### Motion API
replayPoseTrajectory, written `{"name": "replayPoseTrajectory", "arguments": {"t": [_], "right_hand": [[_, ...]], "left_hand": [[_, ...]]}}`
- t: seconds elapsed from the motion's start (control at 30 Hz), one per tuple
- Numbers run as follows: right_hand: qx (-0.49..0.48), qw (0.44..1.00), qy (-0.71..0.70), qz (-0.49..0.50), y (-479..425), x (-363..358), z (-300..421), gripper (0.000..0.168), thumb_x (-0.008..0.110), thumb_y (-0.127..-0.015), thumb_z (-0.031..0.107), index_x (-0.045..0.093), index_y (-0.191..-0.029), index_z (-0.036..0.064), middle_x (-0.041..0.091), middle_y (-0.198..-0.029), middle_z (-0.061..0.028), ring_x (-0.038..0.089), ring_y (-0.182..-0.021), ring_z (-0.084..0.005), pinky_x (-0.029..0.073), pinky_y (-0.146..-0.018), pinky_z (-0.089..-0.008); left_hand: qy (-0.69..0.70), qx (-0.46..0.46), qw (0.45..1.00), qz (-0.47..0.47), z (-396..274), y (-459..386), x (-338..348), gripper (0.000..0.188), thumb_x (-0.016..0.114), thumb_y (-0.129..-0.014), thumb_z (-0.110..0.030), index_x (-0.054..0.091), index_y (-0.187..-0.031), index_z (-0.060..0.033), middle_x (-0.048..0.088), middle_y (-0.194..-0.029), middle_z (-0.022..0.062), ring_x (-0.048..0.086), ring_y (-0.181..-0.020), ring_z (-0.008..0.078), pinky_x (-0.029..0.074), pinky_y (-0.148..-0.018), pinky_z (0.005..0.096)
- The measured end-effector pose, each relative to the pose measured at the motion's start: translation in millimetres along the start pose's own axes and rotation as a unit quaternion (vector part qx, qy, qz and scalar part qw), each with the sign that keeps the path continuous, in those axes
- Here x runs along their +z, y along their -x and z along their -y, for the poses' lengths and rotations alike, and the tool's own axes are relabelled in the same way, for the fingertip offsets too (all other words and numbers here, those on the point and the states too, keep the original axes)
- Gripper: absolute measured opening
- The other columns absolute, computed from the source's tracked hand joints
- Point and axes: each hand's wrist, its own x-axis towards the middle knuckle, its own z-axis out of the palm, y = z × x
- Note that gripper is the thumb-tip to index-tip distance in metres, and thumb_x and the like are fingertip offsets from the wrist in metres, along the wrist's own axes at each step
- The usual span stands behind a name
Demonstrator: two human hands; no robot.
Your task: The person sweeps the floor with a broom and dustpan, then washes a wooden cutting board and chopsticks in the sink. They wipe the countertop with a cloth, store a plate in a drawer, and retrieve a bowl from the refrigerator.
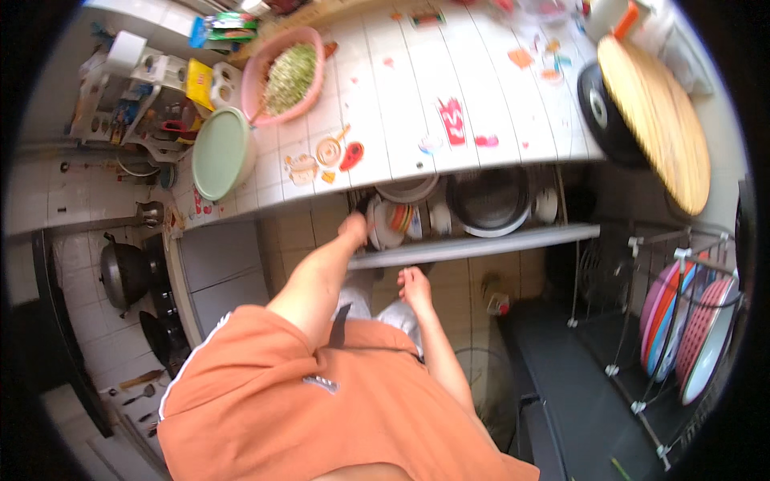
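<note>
My left hand point(354, 229) reaches into the left end of a pulled-out drawer point(481, 245) below the tiled counter. A dark object point(363, 203) sits at its fingertips; blur hides whether the fingers grip it. Beside that hand is a white bowl point(385, 231), with a stack of small coloured-rim dishes point(399, 217) next to it. Farther right in the drawer lie a white cup point(440, 217) and a large dark round pan or basin point(488, 201) with a pale rim. In front of the drawer hangs my right hand point(415, 285), its fingers curled and nothing visible in them.
On the white-tiled counter point(397, 120) stand a pink basin point(246, 90) of shredded green vegetable and a green-lidded tub point(221, 153). A round wooden board point(662, 126) leans at right. Below it, a wire rack point(610, 370) holds several plates point(662, 318). A wok point(123, 270) is at left.
</note>
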Motion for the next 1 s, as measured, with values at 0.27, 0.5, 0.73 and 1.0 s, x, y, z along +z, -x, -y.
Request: {"name": "replayPoseTrajectory", "arguments": {"t": [0.27, 0.5, 0.73, 1.0], "right_hand": [[0.142, 0.989, -0.013, 0.024, -15.6, 6.7, 29.0, 0.032, 0.033, -0.099, 0.024, 0.057, -0.098, 0.003, 0.066, -0.089, -0.0088, 0.050, -0.051, -0.0098, 0.042, -0.041, -0.0244], [0.133, 0.988, 0.012, -0.078, -31.5, 28.1, 25.9, 0.030, 0.036, -0.097, 0.019, 0.058, -0.086, 0.003, 0.064, -0.072, -0.0076, 0.044, -0.046, -0.0098, 0.036, -0.038, -0.0239], [0.048, 0.986, 0.003, -0.160, -55.5, 52.5, 41.5, 0.029, 0.035, -0.097, 0.023, 0.048, -0.076, 0.007, 0.054, -0.060, -0.0036, 0.043, -0.045, -0.0117, 0.032, -0.038, -0.0256], [-0.157, 0.938, -0.009, -0.308, -189.5, 37.3, 5.6, 0.023, 0.038, -0.090, 0.024, 0.048, -0.076, 0.008, 0.051, -0.063, -0.0057, 0.044, -0.048, -0.0185, 0.033, -0.040, -0.0313]], "left_hand": [[0.220, -0.029, 0.973, 0.057, 45.2, -22.3, 34.4, 0.032, 0.054, -0.087, -0.028, 0.068, -0.079, -0.0001, 0.068, -0.070, 0.0111, 0.068, -0.070, 0.0231, 0.051, -0.070, 0.0369], [0.421, 0.098, 0.900, -0.049, 78.3, 57.1, -9.8, 0.020, 0.051, -0.091, -0.022, 0.058, -0.091, -0.0036, 0.064, -0.072, 0.0076, 0.060, -0.054, 0.0169, 0.048, -0.056, 0.0327], [0.733, -0.011, 0.649, -0.203, 218.0, 87.8, 77.8, 0.013, 0.044, -0.094, -0.012, 0.054, -0.101, -0.0082, 0.060, -0.080, 0.0054, 0.051, -0.048, 0.0096, 0.042, -0.039, 0.0227], [0.770, -0.268, 0.538, -0.215, 305.1, 130.7, 167.0, 0.012, 0.040, -0.092, -0.006, 0.050, -0.098, -0.0037, 0.058, -0.075, 0.0076, 0.052, -0.047, 0.0136, 0.043, -0.035, 0.0265]]}}
